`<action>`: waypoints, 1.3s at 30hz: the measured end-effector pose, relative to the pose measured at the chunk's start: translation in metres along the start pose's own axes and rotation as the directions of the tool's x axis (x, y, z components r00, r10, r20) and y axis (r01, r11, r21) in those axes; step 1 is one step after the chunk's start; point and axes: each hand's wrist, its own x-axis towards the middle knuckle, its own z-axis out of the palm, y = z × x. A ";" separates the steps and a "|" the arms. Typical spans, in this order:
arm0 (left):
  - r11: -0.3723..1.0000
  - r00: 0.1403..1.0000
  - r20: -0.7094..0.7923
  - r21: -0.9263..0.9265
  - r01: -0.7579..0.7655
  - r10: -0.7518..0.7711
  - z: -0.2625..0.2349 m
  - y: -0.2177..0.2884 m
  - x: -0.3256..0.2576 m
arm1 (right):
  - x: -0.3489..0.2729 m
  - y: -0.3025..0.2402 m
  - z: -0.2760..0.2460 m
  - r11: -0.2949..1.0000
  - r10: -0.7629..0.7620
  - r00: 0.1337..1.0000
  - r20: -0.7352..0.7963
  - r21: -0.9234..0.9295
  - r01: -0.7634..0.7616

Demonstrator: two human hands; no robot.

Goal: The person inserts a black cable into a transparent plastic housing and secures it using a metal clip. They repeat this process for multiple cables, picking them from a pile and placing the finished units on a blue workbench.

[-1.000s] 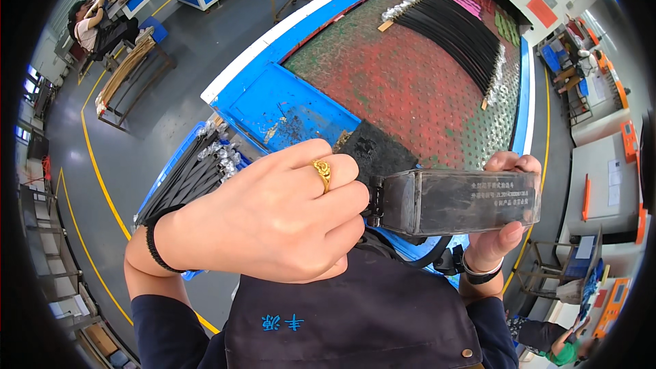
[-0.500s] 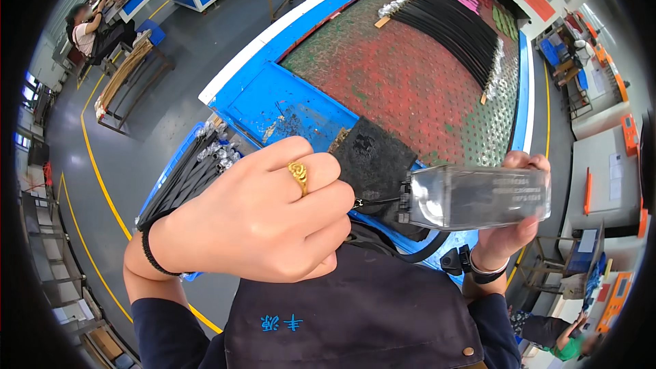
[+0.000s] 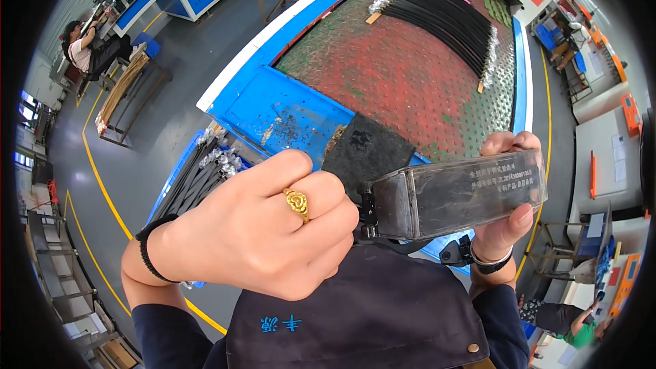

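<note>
My right hand (image 3: 509,212) grips a clear rectangular plastic box (image 3: 471,191), grimy and dark inside, with pale printing on one side. A small black fitting (image 3: 368,212) caps the box's left end. Close against that end is my left hand (image 3: 263,225), its fingers curled into a fist and a gold ring on one of them. A black strap (image 3: 404,245) curves out beneath the box; the fist closes on it, though the part inside the fingers is hidden. Behind the box lies a dark square pad (image 3: 365,150) on the blue tray ledge (image 3: 273,106).
Black straps with clear-wrapped ends (image 3: 437,20) lie in a row on the dimpled red-green bed (image 3: 383,75). More wrapped straps (image 3: 198,174) fill a blue bin at left. A wooden rack (image 3: 130,89) and a seated person (image 3: 89,48) are far left; another person (image 3: 567,321) is lower right.
The box has shifted left toward my left fist and turned so its printed side shows more. The strip seen between fist and box end is now covered.
</note>
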 end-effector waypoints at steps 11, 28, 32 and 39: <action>0.998 1.000 -0.025 0.059 0.015 -0.013 0.001 0.002 -0.004 | 0.001 0.002 -0.004 1.000 -0.020 1.000 0.003 -0.019 0.020; 0.922 0.920 -0.069 -0.021 0.386 -0.387 -0.005 -0.004 -0.059 | -0.006 0.139 -0.086 0.935 0.289 0.887 -0.361 0.307 -0.179; 0.931 0.930 -0.059 0.018 0.365 -0.363 0.004 -0.007 -0.052 | -0.028 0.196 -0.049 0.842 0.506 0.834 -0.221 0.338 -0.421; 0.958 0.958 -0.032 -0.020 0.286 -0.287 0.024 -0.007 -0.026 | -0.042 0.234 -0.064 0.743 0.157 0.957 -0.244 -0.609 -0.277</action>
